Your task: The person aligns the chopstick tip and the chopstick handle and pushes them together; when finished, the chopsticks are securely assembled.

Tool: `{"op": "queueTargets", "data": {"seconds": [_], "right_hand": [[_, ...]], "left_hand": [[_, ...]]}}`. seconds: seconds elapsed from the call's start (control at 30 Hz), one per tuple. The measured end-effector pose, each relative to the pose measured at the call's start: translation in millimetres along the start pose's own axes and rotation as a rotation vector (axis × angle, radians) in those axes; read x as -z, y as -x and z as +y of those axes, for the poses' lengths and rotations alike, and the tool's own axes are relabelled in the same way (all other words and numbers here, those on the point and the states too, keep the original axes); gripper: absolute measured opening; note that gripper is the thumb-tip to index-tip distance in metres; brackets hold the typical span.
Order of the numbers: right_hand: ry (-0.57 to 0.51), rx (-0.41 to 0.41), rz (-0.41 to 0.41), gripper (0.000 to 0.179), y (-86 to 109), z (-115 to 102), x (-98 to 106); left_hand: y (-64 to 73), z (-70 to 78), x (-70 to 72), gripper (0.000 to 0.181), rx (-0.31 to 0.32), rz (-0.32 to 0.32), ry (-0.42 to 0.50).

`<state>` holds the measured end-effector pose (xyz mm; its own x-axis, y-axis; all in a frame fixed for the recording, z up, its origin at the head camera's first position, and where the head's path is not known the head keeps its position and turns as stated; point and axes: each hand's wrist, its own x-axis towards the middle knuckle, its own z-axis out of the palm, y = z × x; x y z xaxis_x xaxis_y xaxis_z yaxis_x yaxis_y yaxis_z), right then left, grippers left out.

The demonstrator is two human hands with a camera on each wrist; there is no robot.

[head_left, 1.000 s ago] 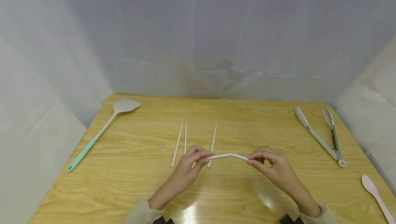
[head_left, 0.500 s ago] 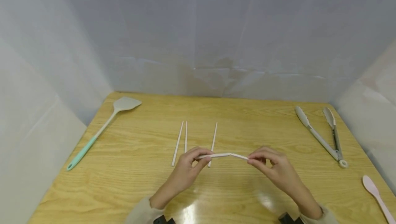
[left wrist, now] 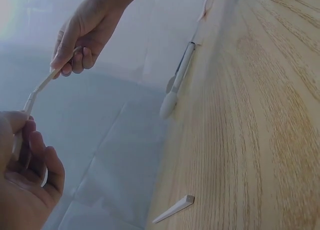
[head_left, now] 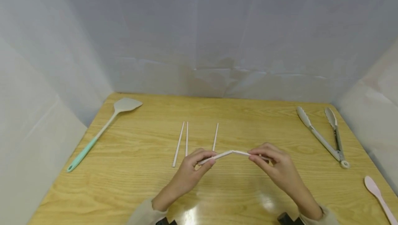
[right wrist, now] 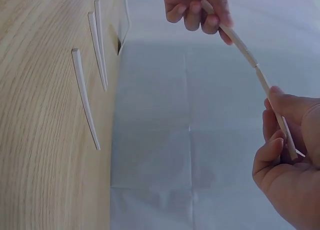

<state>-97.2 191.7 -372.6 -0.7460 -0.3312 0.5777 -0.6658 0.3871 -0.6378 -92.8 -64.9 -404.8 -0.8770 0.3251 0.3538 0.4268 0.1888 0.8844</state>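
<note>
A thin white chopstick point(head_left: 224, 154) is held up between both hands, bent at an angle near its middle. A narrow gap shows at that bend in the right wrist view. My left hand point(head_left: 188, 169) pinches one half between thumb and fingers, and my right hand point(head_left: 281, 164) pinches the other. The two ends run back into the palms, partly covered by fingers. Beyond the left hand, two white chopsticks point(head_left: 178, 144) lie close together on the wooden table point(head_left: 149, 183). Another chopstick point(head_left: 215, 137) lies to their right, its near part hidden behind the held one.
A spatula point(head_left: 93, 140) with a mint-green handle lies at the left of the table. Grey tongs point(head_left: 323, 144) stand spread at the right. Nearer that edge is a pink spoon point(head_left: 375, 192). Pale sheeting point(head_left: 217, 38) encloses the back and sides.
The held chopstick's bend has grown sharper and risen slightly. The right hand has moved a little up and inward along its half, and an end now shows behind its fingers.
</note>
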Motion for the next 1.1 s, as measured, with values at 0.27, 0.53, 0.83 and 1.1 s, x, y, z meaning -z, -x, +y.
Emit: {"op": "queueTargets", "data": {"seconds": [0.27, 0.53, 0.83, 1.1], "right_hand": [[-0.036, 0.016, -0.021, 0.017, -0.7, -0.8, -2.0], [-0.008, 0.064, -0.013, 0.014, -4.2, -5.9, -3.2], [-0.037, 0.086, -0.027, 0.01, -6.3, -12.6, -6.9], [-0.07, 0.122, 0.042, 0.006, -7.4, -14.8, -13.4]], "left_hand": [[-1.5, 1.1, 2.1, 0.018, -0.045, 0.002, -0.024], [-5.3, 0.0, 5.4, 0.017, -0.259, 0.036, -0.132], [-8.4, 4.1, 7.0, 0.011, -0.404, 0.094, -0.148], [-14.1, 5.6, 7.2, 0.021, -0.497, 0.12, -0.17]]}}
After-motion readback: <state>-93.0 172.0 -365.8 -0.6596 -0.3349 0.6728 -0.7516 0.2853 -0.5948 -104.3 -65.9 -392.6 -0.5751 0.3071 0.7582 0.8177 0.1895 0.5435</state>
